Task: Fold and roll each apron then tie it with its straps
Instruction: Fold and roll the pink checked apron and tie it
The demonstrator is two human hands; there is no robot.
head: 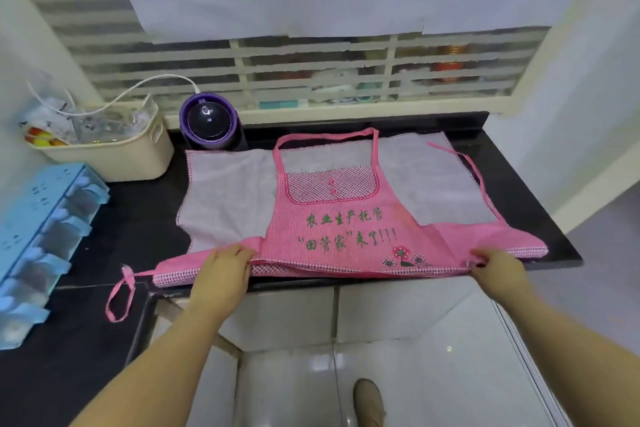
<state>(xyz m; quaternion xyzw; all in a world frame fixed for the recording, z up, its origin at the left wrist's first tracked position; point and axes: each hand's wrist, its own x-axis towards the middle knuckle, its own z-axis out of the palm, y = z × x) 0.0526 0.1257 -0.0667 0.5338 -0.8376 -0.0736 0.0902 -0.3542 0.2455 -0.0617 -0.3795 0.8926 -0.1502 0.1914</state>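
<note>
A pink checked apron [346,218] with green lettering lies spread on the black counter [145,218], on top of a pale cloth [225,194]. Its neck loop [322,137] points to the far side. My left hand [221,265] grips the near folded edge at the left. My right hand [495,267] pinches the same edge at the right. One pink strap [119,298] hangs looped off the counter's front left. The other strap [481,180] runs along the cloth at the far right.
A purple round appliance [209,121] stands behind the apron. A cream basket [110,142] with a white cable sits at the back left, a blue rack [38,236] on the left. The counter ends just past the apron on the right; tiled floor lies below.
</note>
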